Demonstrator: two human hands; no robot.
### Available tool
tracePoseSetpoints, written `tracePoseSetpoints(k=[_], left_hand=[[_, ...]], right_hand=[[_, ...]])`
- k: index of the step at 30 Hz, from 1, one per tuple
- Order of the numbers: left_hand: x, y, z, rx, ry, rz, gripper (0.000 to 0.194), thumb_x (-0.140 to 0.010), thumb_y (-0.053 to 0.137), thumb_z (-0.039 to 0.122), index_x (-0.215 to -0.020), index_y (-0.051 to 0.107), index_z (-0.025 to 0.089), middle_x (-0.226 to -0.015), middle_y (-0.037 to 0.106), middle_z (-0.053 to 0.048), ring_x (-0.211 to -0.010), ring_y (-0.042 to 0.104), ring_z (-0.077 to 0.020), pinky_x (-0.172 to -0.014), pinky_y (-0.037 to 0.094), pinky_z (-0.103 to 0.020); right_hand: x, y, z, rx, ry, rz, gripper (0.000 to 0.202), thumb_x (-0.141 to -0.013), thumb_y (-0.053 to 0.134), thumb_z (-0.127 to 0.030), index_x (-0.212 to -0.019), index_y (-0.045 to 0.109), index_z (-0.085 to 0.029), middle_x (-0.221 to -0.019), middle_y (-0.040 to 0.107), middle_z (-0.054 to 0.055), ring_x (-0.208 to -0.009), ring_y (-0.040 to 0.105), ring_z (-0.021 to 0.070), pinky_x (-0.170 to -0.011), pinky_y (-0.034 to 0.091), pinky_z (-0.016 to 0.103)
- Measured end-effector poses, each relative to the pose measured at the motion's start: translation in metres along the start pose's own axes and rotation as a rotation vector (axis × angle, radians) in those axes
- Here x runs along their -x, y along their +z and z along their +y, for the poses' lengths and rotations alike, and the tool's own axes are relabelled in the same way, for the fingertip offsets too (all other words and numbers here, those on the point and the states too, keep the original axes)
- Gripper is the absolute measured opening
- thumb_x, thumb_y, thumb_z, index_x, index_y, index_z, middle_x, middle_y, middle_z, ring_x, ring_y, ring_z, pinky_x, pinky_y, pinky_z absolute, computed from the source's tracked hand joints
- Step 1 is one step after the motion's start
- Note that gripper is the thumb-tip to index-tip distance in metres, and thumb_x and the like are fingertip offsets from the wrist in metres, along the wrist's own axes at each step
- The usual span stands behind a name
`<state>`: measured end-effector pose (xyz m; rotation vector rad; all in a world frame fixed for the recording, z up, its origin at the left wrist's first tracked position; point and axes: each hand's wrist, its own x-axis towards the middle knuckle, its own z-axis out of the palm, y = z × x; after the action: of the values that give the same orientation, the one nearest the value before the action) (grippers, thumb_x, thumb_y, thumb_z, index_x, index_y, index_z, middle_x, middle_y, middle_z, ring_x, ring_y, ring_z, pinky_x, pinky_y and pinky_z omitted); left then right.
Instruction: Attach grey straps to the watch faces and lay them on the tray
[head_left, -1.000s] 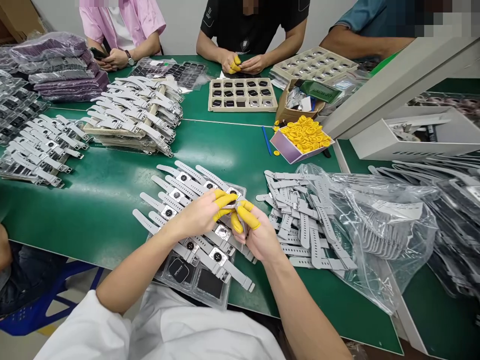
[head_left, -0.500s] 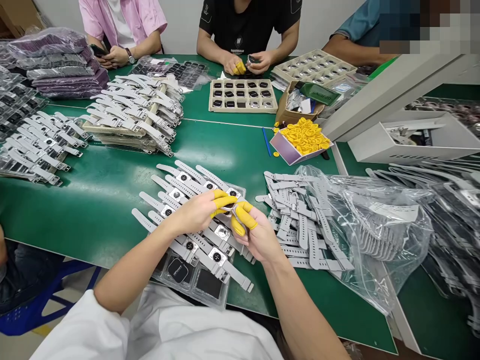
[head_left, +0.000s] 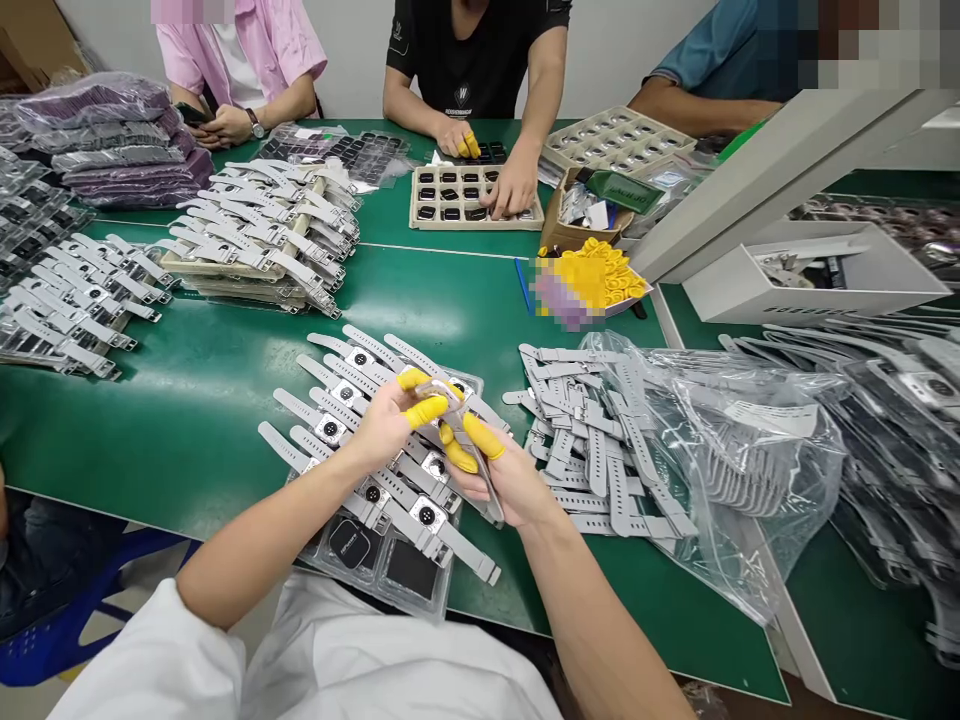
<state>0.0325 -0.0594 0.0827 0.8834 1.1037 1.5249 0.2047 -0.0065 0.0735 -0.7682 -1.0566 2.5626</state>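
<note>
My left hand [head_left: 386, 425], with yellow finger cots, pinches a silver smartwatch case [head_left: 437, 390] from the left. My right hand [head_left: 514, 475], also in yellow cots, is closed on a grey watch strap [head_left: 489, 492] that meets the case's right side and hangs down beneath the fingers. The exact join is hidden by fingertips. Below both hands lie several smartwatches [head_left: 427, 516] with grey straps, backs up, in rows on a clear plastic tray [head_left: 439, 608]. A black square piece [head_left: 349, 543] shows in the tray's near end. Loose grey straps [head_left: 596, 460] are heaped to the right.
Strapped watches are stacked on trays [head_left: 247, 280] at back left. A box of yellow finger cots [head_left: 619, 280], a white bin [head_left: 825, 298] and a clear plastic bag [head_left: 802, 480] sit right. Across the green table [head_left: 420, 285], a co-worker's hand [head_left: 514, 188] touches a beige compartment tray [head_left: 480, 225].
My hands have lifted and turned the watch, so its case and hanging strap now show. Opposite, the co-worker's hand has reached down to the beige tray. The camera view has shifted slightly.
</note>
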Motion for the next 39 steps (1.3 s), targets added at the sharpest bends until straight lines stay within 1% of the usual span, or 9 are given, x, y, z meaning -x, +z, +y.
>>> tracePoseSetpoints(k=[6,13,16,18,21,24,27,31,39], left_hand=[[-0.01,-0.018,0.019,0.117,0.112,0.362,0.049,-0.076,0.089,0.048,-0.098,0.056,0.019,-0.104,0.078,-0.006,-0.074,0.077,-0.0183,-0.064,0.062,-0.028],[-0.014,-0.028,0.027,0.088,0.133,0.53,0.042,-0.08,0.083,0.041,-0.099,0.053,0.02,-0.11,0.077,-0.007,-0.07,0.076,-0.0155,-0.053,0.057,-0.021],[-0.016,-0.032,0.029,0.099,0.151,0.622,0.038,-0.083,0.08,0.038,-0.101,0.051,0.021,-0.106,0.077,-0.005,-0.061,0.072,-0.013,-0.048,0.054,-0.02],[-0.014,-0.026,0.025,0.043,0.043,0.518,0.035,-0.085,0.077,0.037,-0.105,0.054,0.02,-0.106,0.077,-0.007,-0.057,0.069,-0.0128,-0.047,0.054,-0.022],[-0.005,-0.007,0.01,-0.167,-0.13,0.139,0.032,-0.091,0.071,0.035,-0.117,0.063,0.018,-0.11,0.077,-0.01,-0.065,0.071,-0.0163,-0.055,0.061,-0.029],[0.004,0.007,-0.005,-0.474,0.056,-0.105,0.031,-0.096,0.06,0.022,-0.126,0.067,0.02,-0.123,0.074,-0.011,-0.105,0.073,-0.024,-0.09,0.064,-0.042],[0.009,0.006,-0.011,-0.698,0.29,-0.177,0.043,-0.098,0.05,0.012,-0.136,0.065,0.023,-0.136,0.067,-0.011,-0.131,0.061,-0.0262,-0.115,0.05,-0.05],[0.009,-0.001,-0.01,-0.797,0.377,-0.251,0.05,-0.1,0.044,0.01,-0.145,0.059,0.025,-0.137,0.064,-0.011,-0.128,0.062,-0.0244,-0.112,0.052,-0.046],[0.011,-0.001,-0.008,-0.868,0.395,-0.258,0.051,-0.1,0.042,0.008,-0.146,0.057,0.025,-0.131,0.064,-0.011,-0.122,0.063,-0.0228,-0.107,0.055,-0.041]], right_hand=[[0.002,-0.002,-0.008,0.181,0.073,-0.007,0.045,-0.092,0.067,-0.063,-0.087,0.062,-0.019,-0.06,0.042,-0.009,-0.043,0.02,0.0039,-0.039,0.014,0.018],[-0.001,-0.01,-0.009,0.299,0.019,0.098,0.05,-0.087,0.07,-0.068,-0.087,0.063,-0.018,-0.065,0.049,-0.006,-0.042,0.024,0.0037,-0.04,0.017,0.021],[-0.002,-0.014,-0.01,0.304,-0.113,0.181,0.046,-0.084,0.076,-0.063,-0.085,0.059,-0.021,-0.068,0.054,-0.006,-0.044,0.033,0.0049,-0.041,0.026,0.021],[-0.002,-0.012,-0.01,0.267,-0.261,0.222,0.044,-0.084,0.078,-0.06,-0.086,0.056,-0.022,-0.072,0.06,-0.005,-0.045,0.04,0.0064,-0.044,0.035,0.022],[-0.002,-0.005,-0.007,0.209,-0.366,0.207,0.039,-0.088,0.074,-0.059,-0.089,0.055,-0.024,-0.071,0.061,-0.005,-0.045,0.042,0.0078,-0.044,0.037,0.022],[-0.002,0.001,-0.001,0.175,-0.353,0.166,0.035,-0.089,0.073,-0.055,-0.088,0.057,-0.024,-0.063,0.056,-0.006,-0.043,0.039,0.0077,-0.042,0.032,0.022],[-0.001,0.001,0.003,0.16,-0.333,0.111,0.033,-0.089,0.074,-0.051,-0.084,0.059,-0.022,-0.06,0.056,-0.005,-0.043,0.038,0.0082,-0.041,0.03,0.022],[0.0,-0.002,0.002,0.142,-0.286,0.048,0.033,-0.088,0.074,-0.05,-0.08,0.06,-0.021,-0.053,0.054,-0.005,-0.041,0.035,0.0084,-0.039,0.026,0.022],[-0.001,-0.001,0.0,0.131,-0.228,0.065,0.033,-0.085,0.075,-0.048,-0.078,0.059,-0.021,-0.049,0.052,-0.005,-0.04,0.034,0.0087,-0.038,0.025,0.021]])
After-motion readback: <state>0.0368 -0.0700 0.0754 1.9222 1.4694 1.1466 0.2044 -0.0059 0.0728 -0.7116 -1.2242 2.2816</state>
